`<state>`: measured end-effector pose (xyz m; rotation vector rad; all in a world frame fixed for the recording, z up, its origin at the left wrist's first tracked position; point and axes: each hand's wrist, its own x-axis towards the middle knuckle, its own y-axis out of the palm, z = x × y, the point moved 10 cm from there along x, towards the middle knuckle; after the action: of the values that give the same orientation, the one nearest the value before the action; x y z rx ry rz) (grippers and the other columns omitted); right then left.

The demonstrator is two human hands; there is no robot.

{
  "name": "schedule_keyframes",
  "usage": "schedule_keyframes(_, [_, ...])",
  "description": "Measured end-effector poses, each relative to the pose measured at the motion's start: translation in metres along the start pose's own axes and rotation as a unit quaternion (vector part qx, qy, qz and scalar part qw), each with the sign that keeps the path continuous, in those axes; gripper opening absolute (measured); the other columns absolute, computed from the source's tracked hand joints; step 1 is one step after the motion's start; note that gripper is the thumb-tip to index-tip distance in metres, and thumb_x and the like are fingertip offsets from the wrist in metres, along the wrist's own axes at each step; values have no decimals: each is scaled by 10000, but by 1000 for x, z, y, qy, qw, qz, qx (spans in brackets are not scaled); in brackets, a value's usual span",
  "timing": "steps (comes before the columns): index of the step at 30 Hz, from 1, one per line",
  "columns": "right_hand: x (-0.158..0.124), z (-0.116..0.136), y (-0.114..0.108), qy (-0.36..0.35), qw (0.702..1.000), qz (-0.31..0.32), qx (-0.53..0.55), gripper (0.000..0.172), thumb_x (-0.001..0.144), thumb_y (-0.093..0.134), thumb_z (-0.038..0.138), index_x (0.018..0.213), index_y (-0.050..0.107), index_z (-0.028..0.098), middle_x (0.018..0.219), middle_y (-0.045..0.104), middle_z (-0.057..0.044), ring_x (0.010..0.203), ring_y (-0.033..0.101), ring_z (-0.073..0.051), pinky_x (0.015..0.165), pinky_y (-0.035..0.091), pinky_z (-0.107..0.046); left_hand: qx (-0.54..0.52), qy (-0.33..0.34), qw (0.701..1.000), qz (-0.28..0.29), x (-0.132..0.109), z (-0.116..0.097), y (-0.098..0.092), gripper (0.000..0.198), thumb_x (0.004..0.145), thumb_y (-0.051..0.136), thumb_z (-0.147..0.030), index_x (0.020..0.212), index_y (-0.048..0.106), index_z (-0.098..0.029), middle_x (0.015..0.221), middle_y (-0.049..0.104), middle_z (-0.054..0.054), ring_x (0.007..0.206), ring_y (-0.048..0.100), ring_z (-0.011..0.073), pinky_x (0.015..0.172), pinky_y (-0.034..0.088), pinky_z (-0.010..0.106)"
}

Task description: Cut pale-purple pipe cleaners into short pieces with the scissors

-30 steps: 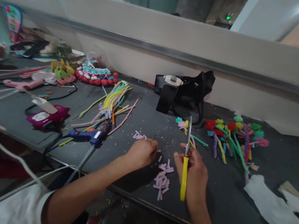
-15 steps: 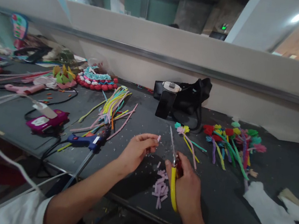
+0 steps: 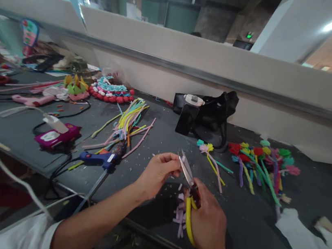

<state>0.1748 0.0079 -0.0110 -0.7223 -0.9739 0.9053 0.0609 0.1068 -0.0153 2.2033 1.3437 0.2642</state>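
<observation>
Scissors (image 3: 188,175) are held in the right hand (image 3: 207,217) by their yellow handle, fingers wrapped round it, above the front part of the dark table (image 3: 249,235). The blades are pointed away from the body and appear slightly parted. The left hand (image 3: 159,173) is brought up to the blade tips, thumb and forefinger drawn together in a pinch; whether anything small is gripped there cannot be told, as the tips are partly covered by the blades.

Lilac strips (image 3: 180,217) are heaped on the table beside the right hand, partly screened by it; single strips are scattered nearby. Near the heap's far side, flowers (image 3: 205,147) with fuzzy stems are laid apart.

Handling, as judged: the strips are taken to be very light, soft and easily bent, not fragile but readily flicked away or lost; each is best pinched at one end, clear of the cutting edges. The scissors are judged stiff and fairly light, with metal likely smooth and slippery; they are best gripped by the handle only, the blades left untouched.
</observation>
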Motion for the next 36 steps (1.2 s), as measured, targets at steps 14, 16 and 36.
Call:
schedule_keyframes(14, [-5,12,0,-11,1000,-5,8,348,910,483,382,1172,620,199,1084,717,-61,905,703,-216,719,542,-302,-109,5,994,26,3,2,4,49,702,661,-164,736,645,-131,674,588,6,621,539,100,628,425,241])
schedule_keyframes(16, [-5,13,-1,-13,1000,-14,3,336,909,487,379,1154,634,202,1075,723,-59,882,710,-209,706,539,-289,-116,2,993,24,2,1,4,49,700,671,-160,727,641,-132,658,578,-2,615,532,96,623,421,237])
schedule_keyframes(36, [-11,5,6,20,1000,11,2,319,928,434,341,1112,668,226,906,753,-36,605,686,-160,526,442,-225,-76,4,997,9,2,0,0,74,699,696,-188,709,653,-128,669,583,0,605,508,86,626,397,232])
